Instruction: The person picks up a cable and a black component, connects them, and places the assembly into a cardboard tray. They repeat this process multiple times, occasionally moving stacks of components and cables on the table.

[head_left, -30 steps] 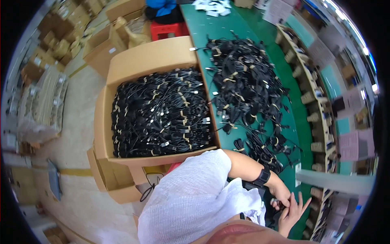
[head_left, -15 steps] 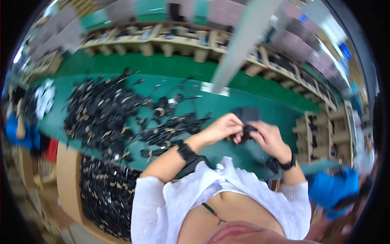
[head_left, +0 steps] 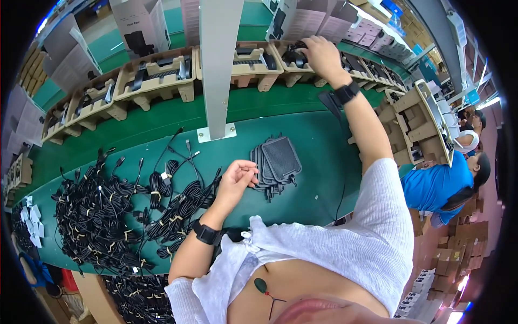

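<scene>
The right grip touches a black, clumped bundle.

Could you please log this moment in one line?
left hand beside stacked black rectangular plates | right hand at black bundle in tan moulded tray | tied black cables on green table

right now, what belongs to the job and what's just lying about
Job, likely: tray under right hand, black bundle in it, stacked black panels by left hand, piled cables.

Lying about, likely: white slips far left, brown boxes lower right.
</scene>
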Demonstrator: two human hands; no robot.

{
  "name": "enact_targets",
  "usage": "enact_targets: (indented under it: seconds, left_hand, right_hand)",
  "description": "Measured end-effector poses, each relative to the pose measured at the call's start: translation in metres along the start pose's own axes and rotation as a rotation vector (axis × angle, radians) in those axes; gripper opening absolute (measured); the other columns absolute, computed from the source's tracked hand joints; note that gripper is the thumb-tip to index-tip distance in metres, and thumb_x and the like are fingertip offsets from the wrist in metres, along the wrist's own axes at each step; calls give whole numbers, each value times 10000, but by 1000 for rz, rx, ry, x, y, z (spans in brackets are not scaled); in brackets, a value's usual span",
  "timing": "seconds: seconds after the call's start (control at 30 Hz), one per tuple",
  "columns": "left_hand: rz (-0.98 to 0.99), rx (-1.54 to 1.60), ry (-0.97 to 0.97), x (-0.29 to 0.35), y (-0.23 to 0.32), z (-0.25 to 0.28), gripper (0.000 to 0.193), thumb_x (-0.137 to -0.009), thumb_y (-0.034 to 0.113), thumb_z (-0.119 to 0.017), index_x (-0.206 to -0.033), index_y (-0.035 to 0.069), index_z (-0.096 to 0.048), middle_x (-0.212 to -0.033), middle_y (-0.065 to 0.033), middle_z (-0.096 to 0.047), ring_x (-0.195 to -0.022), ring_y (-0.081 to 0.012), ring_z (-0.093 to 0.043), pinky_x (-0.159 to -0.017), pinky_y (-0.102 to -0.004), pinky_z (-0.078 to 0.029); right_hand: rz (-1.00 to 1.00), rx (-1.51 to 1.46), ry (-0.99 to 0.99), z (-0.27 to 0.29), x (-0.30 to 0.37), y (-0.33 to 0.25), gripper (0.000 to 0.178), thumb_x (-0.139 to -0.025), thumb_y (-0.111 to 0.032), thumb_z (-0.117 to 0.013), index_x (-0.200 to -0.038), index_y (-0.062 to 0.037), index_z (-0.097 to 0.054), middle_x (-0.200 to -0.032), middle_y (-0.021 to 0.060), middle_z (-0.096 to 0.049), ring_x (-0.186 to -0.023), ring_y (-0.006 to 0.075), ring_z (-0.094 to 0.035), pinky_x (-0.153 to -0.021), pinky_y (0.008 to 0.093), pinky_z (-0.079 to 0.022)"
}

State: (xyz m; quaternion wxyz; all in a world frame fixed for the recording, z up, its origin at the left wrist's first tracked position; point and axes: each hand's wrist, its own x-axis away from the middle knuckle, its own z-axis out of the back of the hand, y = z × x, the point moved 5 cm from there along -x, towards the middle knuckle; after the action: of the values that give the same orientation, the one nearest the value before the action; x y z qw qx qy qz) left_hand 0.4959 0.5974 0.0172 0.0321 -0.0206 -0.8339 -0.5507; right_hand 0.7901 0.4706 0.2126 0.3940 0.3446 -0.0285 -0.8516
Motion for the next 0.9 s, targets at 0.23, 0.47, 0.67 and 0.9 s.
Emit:
enact_targets:
  seconds: [0.23,0.47,0.67,0.9]
  left_hand:
    - [26,5,14,-3,-1,3,171,-934,81,-520,-1092,15,-514,-955,-64,-601,-787,-115,-580,-717,-245,-482]
    - [26,8,43,-4,-1,5,154,-942,88,-510,-1075,12,-515,-925,-67,-601,-765,-119,-580,-710,-250,-488]
    - [29,3,50,-3,-6,8,138,-937,54,-498,-1067,9,-514,-916,-63,-599,-763,-118,-581,-701,-249,-490]
    - [32,4,51,-7,-8,5,126,-934,36,-493,-1055,8,-515,-908,-61,-599,-754,-115,-581,-697,-246,-490]
  right_hand:
    - [255,395,-126,-71,-39,-8,99,-759,-138,-558,-811,-101,-634,-838,32,-620,-874,215,-569,-724,333,-421]
    - [222,298,-231,-93,-52,-15,142,-754,-136,-564,-788,-86,-692,-846,77,-672,-842,261,-633,-693,378,-496]
    - [29,204,-593,-82,-58,-6,250,-812,-275,-629,-914,-50,-668,-881,172,-665,-858,337,-642,-713,429,-517]
    - [-342,-48,-356,-152,-40,30,333,-901,-313,-484,-950,-7,-606,-873,245,-644,-857,401,-623,-747,476,-496]
